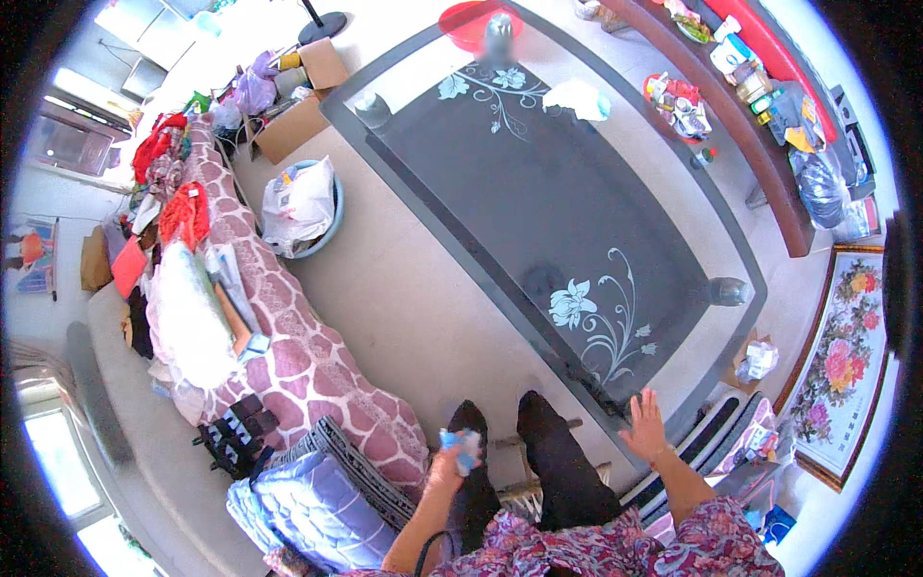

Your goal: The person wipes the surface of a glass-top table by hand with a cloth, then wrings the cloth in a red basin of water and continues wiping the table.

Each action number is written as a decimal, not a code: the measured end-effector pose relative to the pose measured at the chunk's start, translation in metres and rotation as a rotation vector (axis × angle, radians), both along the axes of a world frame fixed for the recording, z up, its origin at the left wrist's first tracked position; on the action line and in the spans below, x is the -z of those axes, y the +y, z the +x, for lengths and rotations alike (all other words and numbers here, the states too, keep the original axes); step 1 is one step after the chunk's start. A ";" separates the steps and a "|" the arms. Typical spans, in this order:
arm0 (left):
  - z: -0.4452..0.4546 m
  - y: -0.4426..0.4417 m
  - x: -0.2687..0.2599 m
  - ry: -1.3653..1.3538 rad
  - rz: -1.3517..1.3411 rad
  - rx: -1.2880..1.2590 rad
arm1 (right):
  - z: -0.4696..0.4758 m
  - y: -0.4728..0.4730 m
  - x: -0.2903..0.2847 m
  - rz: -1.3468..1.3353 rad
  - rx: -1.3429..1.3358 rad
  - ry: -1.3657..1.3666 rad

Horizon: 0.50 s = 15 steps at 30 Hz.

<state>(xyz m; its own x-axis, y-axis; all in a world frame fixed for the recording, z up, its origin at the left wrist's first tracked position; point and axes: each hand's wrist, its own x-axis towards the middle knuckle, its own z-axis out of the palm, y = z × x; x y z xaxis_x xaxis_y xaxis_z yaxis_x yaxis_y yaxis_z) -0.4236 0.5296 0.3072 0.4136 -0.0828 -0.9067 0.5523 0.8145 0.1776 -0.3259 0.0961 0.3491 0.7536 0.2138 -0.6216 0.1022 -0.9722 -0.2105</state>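
Before me lies a large glass-topped table point(490, 187) with a dark centre and white flower patterns. My left hand point(448, 461) is closed around a crumpled blue and white cloth or wipe point(463, 448), above my left leg and off the table. My right hand point(647, 427) is spread, with nothing in it, at the near corner of the glass; whether it presses on the glass I cannot tell. A white crumpled cloth or bag point(577, 99) lies towards the far end. A red basin point(461, 25) shows at the far edge, beside or beneath the glass.
A sofa with a giraffe-patterned cover point(324, 360), heaped with clothes, runs along the left. A blue tub point(335, 227) holding a white plastic bag stands by it. On the right are a brown bench point(757, 159), a red basket point(652, 90) of items and a framed flower picture point(836, 360).
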 end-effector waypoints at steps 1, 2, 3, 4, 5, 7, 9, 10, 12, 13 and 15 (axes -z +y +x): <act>-0.004 0.013 -0.013 0.038 0.089 -0.033 | 0.010 0.002 -0.008 -0.022 0.002 0.098; -0.008 0.027 -0.024 0.056 0.178 -0.022 | 0.022 0.005 -0.014 -0.083 -0.037 0.118; -0.015 0.039 -0.035 0.076 0.277 -0.007 | 0.033 0.006 -0.021 -0.112 -0.096 0.215; -0.020 0.052 -0.045 0.140 0.358 0.018 | 0.045 0.009 -0.024 -0.146 -0.150 0.331; -0.025 0.066 -0.056 0.202 0.451 0.053 | 0.054 0.012 -0.028 -0.161 -0.193 0.404; -0.039 0.090 -0.079 0.256 0.589 0.101 | 0.056 0.017 -0.041 0.041 -0.011 0.226; -0.053 0.109 -0.101 0.211 0.681 0.189 | 0.051 0.016 -0.053 0.243 0.227 0.125; -0.057 0.120 -0.111 0.205 0.688 0.248 | 0.044 0.012 -0.059 0.290 0.261 0.091; -0.065 0.132 -0.129 0.176 0.756 0.280 | 0.025 0.001 -0.066 0.351 0.335 0.044; -0.068 0.137 -0.137 0.152 0.732 0.244 | 0.014 -0.008 -0.066 0.305 0.296 0.126; -0.070 0.141 -0.148 0.137 0.789 0.258 | -0.005 -0.028 -0.058 0.238 0.236 0.255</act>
<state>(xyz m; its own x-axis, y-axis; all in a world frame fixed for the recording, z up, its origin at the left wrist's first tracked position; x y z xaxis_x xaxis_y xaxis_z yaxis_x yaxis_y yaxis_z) -0.4934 0.6710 0.4554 0.3511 0.5198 -0.7788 0.7624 0.3242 0.5600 -0.3307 0.0681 0.4069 0.6276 0.2134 -0.7487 -0.2023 -0.8840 -0.4215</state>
